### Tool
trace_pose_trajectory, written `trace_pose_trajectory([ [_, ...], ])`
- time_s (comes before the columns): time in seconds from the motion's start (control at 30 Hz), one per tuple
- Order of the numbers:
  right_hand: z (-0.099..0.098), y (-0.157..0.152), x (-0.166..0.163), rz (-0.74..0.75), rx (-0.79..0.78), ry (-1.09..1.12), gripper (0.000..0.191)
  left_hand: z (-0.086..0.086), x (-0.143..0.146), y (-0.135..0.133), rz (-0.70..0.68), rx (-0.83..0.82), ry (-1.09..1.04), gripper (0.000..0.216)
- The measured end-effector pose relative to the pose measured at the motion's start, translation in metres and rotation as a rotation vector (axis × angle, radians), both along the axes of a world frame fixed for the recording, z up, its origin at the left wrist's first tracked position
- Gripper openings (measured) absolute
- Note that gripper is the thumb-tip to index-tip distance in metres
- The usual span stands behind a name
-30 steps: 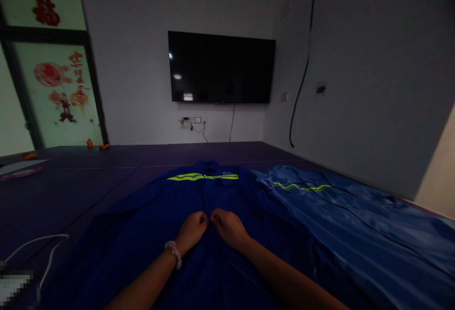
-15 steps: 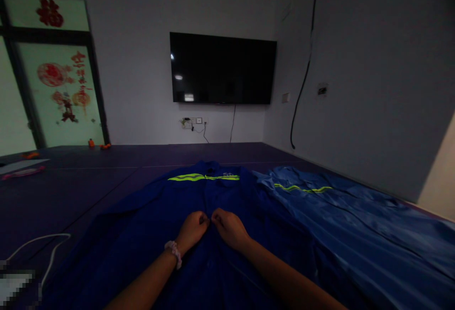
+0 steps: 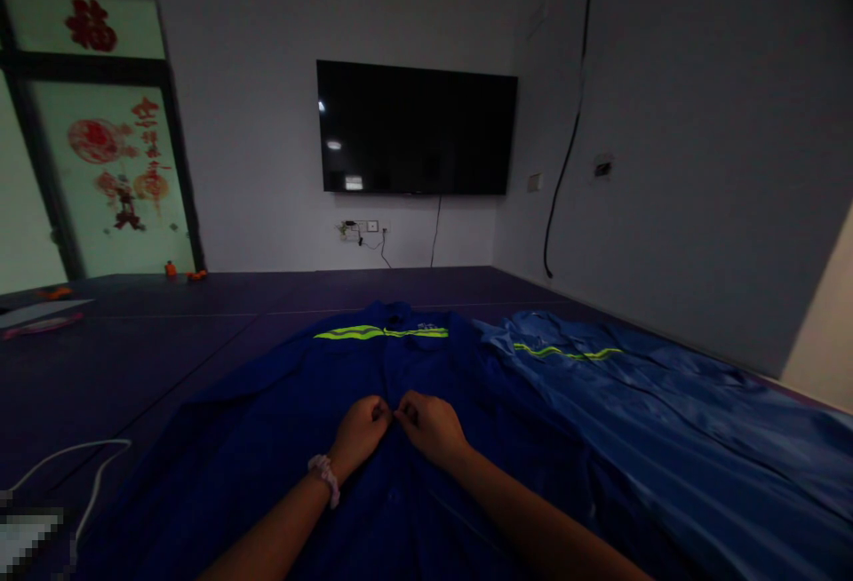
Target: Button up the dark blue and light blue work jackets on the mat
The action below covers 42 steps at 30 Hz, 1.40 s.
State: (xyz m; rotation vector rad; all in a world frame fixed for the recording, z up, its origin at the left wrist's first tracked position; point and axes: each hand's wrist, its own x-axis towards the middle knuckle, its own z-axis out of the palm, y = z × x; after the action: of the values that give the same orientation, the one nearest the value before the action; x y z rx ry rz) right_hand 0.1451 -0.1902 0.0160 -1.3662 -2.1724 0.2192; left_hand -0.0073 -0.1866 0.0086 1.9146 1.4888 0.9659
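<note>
A dark blue work jacket (image 3: 267, 439) with a yellow-green reflective stripe lies flat on the dark floor mat in front of me. My left hand (image 3: 360, 432) and my right hand (image 3: 430, 425) meet at the jacket's front opening, about mid-chest. Both are closed in a pinch on the fabric edges there, fingertips nearly touching each other. A pale scrunchie sits on my left wrist. What exactly is between the fingers is too dark to see.
A second, lighter blue jacket (image 3: 653, 412) lies spread to the right. A white cable (image 3: 73, 457) curls at the lower left. A black TV (image 3: 417, 128) hangs on the far wall; a glass door (image 3: 99, 163) with red decorations stands at left.
The hands stay pinched at the jacket front, shifted very slightly. The view has barely moved.
</note>
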Motion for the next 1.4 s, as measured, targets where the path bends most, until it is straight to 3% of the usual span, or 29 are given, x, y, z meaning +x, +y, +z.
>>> trace_pose_trajectory([
  [0.4,-0.0009,-0.0019,0.0002,0.038,0.033,-0.087,0.019,0.0001,0.0001,-0.0015,-0.015,0.026,0.030,0.018],
  [1.4,-0.0009,0.0012,0.0006,0.016,0.009,0.073,0.014,-0.0023,0.0004,-0.0002,0.016,0.044,0.040,0.020],
])
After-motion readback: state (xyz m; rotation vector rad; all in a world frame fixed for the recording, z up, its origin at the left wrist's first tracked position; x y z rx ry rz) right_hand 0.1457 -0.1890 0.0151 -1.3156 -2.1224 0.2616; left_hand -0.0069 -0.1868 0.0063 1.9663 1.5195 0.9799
